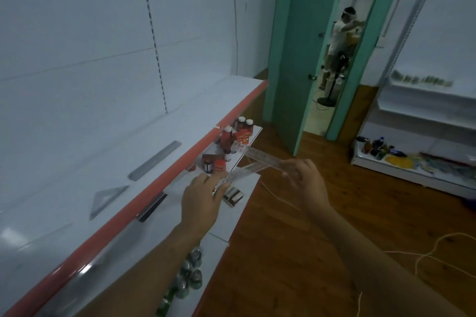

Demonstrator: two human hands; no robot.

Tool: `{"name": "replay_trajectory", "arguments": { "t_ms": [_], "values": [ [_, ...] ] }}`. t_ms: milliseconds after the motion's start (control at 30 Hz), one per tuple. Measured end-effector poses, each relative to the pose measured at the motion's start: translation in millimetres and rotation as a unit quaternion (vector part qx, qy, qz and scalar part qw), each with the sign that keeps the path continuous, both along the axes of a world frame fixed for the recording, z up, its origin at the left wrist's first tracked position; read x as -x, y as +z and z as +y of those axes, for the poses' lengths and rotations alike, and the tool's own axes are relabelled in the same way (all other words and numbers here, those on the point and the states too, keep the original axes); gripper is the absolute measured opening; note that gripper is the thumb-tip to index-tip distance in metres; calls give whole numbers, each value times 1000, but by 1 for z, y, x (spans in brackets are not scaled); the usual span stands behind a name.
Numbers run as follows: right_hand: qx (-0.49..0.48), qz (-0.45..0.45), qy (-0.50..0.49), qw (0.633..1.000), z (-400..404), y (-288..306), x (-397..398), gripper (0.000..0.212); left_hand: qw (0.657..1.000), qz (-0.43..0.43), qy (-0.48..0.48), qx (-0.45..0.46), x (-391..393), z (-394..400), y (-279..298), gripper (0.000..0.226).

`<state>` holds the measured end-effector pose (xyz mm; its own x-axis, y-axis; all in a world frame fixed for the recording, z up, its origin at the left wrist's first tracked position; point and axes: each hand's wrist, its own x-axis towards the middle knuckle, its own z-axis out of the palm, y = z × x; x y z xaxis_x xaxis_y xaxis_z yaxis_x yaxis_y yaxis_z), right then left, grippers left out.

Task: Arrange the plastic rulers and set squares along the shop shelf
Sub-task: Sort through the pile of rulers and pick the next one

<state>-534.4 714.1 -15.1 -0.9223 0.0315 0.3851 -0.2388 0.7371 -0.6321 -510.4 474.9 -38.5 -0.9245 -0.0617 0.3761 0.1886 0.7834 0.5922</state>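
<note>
The left hand (202,201) and right hand (305,177) each pinch a clear ruler (260,158). A set square (107,199) lies near the shelf's (77,152) red front edge.

Two clear rulers are held in mid-frame. One ruler (260,156) is pinched by the right hand (306,183); the other ruler (243,172) is gripped by the left hand (202,201), and the two are crossed between the hands. At left, a white shelf (77,162) with a red edge (144,195) is seen, on which a ruler (154,160) and a set square (108,199) are laid flat, apart. Red-labelled bottles (233,136) are stood on a lower shelf (253,132). A green door (298,54) is seen open at upper right.
</note>
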Motion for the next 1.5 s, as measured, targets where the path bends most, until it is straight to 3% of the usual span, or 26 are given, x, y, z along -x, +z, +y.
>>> {"name": "replay_trajectory", "arguments": {
  "t_ms": [100, 233, 400, 567, 767, 967, 1200, 1367, 1500],
  "values": [
    [-1, -1, -8, 1000, 4, 9, 42, 24, 1000, 12, -7, -15, 50, 5, 3, 38],
    [14, -4, -25, 1000, 6, 22, 98, 20, 999, 17, -27, -33, 109, 8, 14, 42],
    [38, -20, -29, 999, -2, 16, 157, 20, 999, 20, -2, -48, 168, 5, 12, 22],
    [35, -31, 30, 998, -17, 4, 226, 32, 997, 7, 70, -43, 213, 1, 7, 39],
    [5, -26, 173, 985, -46, -14, 323, 27, 983, 24, 183, -19, 251, -29, 0, 32],
    [5, -25, 360, 933, -109, -9, 380, 35, 942, 32, 334, 5, 245, -60, -6, 32],
    [20, 5, 528, 849, -199, -32, 359, 32, 872, 21, 489, 4, 157, -96, -12, 30],
    [-13, -3, 601, 799, -245, -42, 330, 27, 803, 27, 595, -8, 93, -127, -12, 32],
    [-77, -8, 624, 778, -270, -50, 319, 27, 771, 36, 635, -23, 62, -147, -11, 33]
  ]
}}
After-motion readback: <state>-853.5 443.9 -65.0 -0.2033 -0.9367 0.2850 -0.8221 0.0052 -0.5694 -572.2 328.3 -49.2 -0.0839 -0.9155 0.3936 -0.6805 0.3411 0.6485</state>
